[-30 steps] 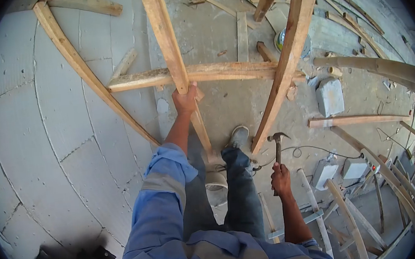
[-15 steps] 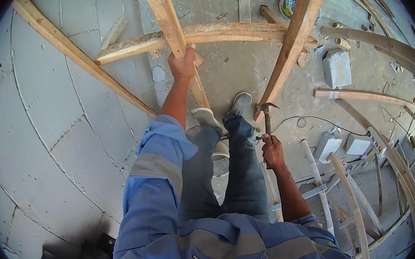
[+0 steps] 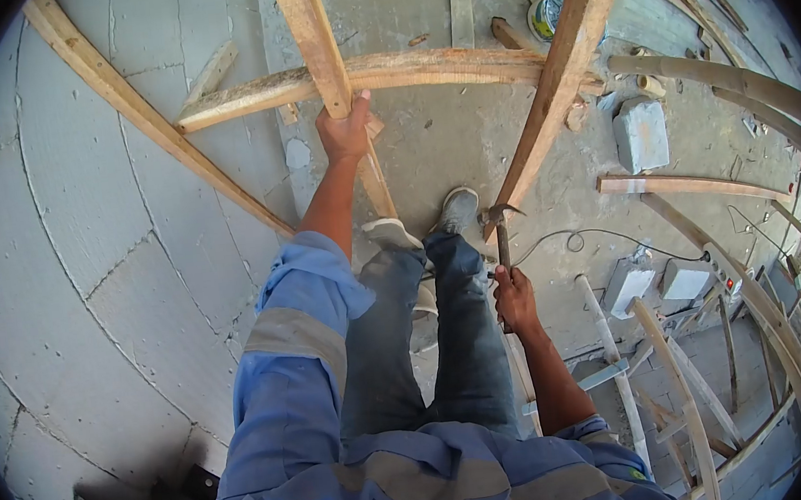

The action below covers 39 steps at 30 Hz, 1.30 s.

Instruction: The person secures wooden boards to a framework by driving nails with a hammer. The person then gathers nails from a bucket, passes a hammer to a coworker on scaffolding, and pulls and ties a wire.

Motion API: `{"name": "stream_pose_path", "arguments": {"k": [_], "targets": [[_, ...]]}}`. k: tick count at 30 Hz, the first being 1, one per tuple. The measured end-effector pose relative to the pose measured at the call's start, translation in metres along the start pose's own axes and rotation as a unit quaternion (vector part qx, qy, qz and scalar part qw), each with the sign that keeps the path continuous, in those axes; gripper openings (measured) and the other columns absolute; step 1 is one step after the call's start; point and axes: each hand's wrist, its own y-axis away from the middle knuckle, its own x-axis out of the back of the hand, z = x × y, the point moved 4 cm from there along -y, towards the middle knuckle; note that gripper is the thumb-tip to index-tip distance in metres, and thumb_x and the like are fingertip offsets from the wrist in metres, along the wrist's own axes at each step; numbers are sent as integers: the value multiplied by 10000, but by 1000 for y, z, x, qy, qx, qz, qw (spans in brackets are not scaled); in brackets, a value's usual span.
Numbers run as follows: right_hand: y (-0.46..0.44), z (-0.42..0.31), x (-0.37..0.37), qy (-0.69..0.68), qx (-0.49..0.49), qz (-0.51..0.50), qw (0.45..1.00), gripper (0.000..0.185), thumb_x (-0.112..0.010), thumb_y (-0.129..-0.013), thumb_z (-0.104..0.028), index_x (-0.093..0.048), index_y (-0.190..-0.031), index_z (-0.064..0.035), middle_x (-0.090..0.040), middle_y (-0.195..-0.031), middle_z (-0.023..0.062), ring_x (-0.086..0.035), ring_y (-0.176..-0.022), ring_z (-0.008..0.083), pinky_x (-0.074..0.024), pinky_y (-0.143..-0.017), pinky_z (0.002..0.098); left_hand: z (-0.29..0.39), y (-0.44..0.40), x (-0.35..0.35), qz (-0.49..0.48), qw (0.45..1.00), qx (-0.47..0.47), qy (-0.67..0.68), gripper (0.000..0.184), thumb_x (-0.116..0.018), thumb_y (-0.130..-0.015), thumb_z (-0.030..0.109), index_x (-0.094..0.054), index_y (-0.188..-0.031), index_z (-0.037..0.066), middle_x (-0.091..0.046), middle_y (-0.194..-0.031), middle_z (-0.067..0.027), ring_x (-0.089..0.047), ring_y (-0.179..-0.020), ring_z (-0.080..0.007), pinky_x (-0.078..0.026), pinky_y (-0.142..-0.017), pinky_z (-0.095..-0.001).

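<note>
Left hand (image 3: 344,138)'s wrapped round a pale, squared wooden upright (image 3: 310,32), right hand (image 3: 515,301)'s gripping a dark-headed, brown-handled claw hammer (image 3: 502,232). Long, rough tan timber crosspiece (image 3: 441,67) sits just past the left grip, running sideways, so left's nearer.

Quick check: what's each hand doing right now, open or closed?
Left hand: closed on a wooden post.
Right hand: closed, holding a claw hammer.
</note>
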Motion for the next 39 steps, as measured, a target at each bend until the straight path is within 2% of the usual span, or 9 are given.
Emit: {"name": "stream_pose_path", "arguments": {"k": [12,15,18,21,24,27,30,34,39], "targets": [[-89,68,-5,183,135,-1,974,487,-622,-1001,-451,-579,-835,5,-615,-640,132,-624,-462,227,-486,-440,392,0,1,-2,-10,999,-20,44,220,-707,-943,187,-677,-957,-30,-662,-718,-78,-642,-607,-178,-526,-594,-316],[-124,41,-24,178,-22,-73,981,484,-625,-1003,-434,-586,-822,14,-624,-641,132,-625,-468,218,-486,-452,393,9,4,-3,-7,999,-6,43,239,-747,-918,208,-704,-905,-26,-677,-713,-63,-640,-605,-150,-519,-601,-310],[-115,-3,-46,108,-2,-52,993,519,-615,-995,-451,-616,-885,57,-607,-590,199,-693,-561,330,-545,-543,449,13,5,-4,-16,999,-14,47,211,-712,-941,182,-670,-951,-24,-660,-715,-74,-636,-599,-171,-523,-585,-322],[-90,-28,-56,72,62,-22,995,510,-607,-1002,-455,-596,-936,51,-624,-658,220,-664,-494,306,-528,-496,446,6,4,-3,-10,998,-8,57,218,-732,-929,193,-678,-929,-18,-666,-712,-68,-640,-602,-164,-519,-581,-320],[-64,-36,-63,91,42,-54,994,495,-584,-1015,-450,-570,-1004,45,-657,-773,268,-695,-621,396,-550,-585,497,-4,3,-1,8,999,0,32,247,-758,-912,220,-690,-910,-17,-678,-717,-67,-653,-618,-158,-519,-584,-317],[-64,-16,-64,244,202,40,947,502,-544,-1030,-458,-563,-1062,42,-664,-912,330,-679,-847,510,-536,-741,570,-13,1,2,-7,999,35,18,315,-826,-849,271,-695,-880,-15,-711,-765,-96,-693,-691,-183,-547,-629,-346],[-39,-23,-66,281,118,53,951,501,-516,-1040,-457,-578,-1060,39,-653,-971,363,-604,-1007,575,-484,-857,611,2,3,5,13,997,-57,-49,334,-831,-828,279,-689,-921,-9,-710,-776,-145,-712,-720,-273,-549,-675,-401],[-14,-50,-61,312,114,54,942,494,-522,-1040,-464,-599,-1044,24,-637,-1061,361,-612,-1007,562,-486,-840,608,21,3,9,4,991,-99,-86,366,-822,-823,281,-678,-1010,1,-712,-860,-183,-698,-812,-399,-543,-742,-452],[14,-102,-33,338,138,29,931,420,-548,-1029,-410,-573,-1066,8,-648,-987,350,-612,-978,552,-490,-804,596,18,4,8,5,995,-79,-60,392,-833,-814,292,-683,-1028,0,-710,-895,-197,-697,-829,-417,-544,-734,-468]]}}
